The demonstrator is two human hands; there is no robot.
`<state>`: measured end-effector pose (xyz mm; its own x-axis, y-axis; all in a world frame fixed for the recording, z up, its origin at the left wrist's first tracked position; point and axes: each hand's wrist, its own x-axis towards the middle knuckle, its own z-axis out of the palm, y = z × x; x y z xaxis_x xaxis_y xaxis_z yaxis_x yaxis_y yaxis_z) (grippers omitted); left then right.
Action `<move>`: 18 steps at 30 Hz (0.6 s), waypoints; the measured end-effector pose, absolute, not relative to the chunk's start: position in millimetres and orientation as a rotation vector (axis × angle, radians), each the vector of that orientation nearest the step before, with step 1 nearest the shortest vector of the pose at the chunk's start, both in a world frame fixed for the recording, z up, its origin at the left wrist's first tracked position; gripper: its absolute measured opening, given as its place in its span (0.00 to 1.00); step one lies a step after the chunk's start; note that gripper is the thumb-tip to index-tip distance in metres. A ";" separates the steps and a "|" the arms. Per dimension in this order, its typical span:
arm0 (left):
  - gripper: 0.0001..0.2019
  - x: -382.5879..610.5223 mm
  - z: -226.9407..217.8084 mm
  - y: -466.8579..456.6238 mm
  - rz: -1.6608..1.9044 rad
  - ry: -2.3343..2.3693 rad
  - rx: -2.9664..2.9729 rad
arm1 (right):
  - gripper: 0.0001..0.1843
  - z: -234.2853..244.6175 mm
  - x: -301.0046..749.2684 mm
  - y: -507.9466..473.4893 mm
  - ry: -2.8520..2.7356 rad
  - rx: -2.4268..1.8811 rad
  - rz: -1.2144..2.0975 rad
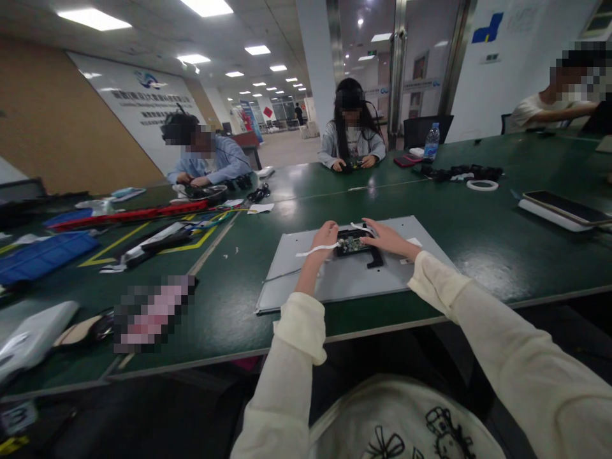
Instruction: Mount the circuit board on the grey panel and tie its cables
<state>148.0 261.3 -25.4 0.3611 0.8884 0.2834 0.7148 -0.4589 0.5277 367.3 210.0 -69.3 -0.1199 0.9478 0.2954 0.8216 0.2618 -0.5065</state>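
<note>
A green circuit board (352, 244) in a black housing lies on a flat light-grey panel (287, 274) in front of me. At the board's left edge is my left hand (326, 237), its fingers bent and closed on that side. My right hand (386, 238) holds the opposite side, thumb at the near part and forefinger along the far edge. One white flat ribbon cable (310, 251) runs out left past my left wrist. Another white strip (359, 227) shows by my right fingertips. A black bracket-like part (375, 258) sticks out toward me below the board.
Across the green table (306, 197) two people (351, 131) sit handling small items. To the left are a blue bin (48, 255), cable bundles and a pink object (157, 312). A phone (567, 205), a tape roll (482, 185) and a water bottle (431, 141) stand or lie right.
</note>
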 end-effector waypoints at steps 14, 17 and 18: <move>0.21 150.6 -45.1 260.7 0.651 1.286 2.550 | 0.49 -64.2 369.2 200.6 -2.067 -1.532 0.291; 0.23 153.7 -48.8 256.2 0.576 1.213 2.656 | 0.50 -63.6 367.6 197.0 -2.072 -1.508 0.293; 0.22 155.3 -49.0 253.9 0.539 1.218 2.695 | 0.50 -63.6 367.2 196.0 -2.074 -1.501 0.292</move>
<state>155.3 253.9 -49.0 0.6090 0.7474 0.2654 0.6989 -0.6639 0.2659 367.2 196.0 -63.6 -0.2185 0.9255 0.3093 0.8041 0.3503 -0.4803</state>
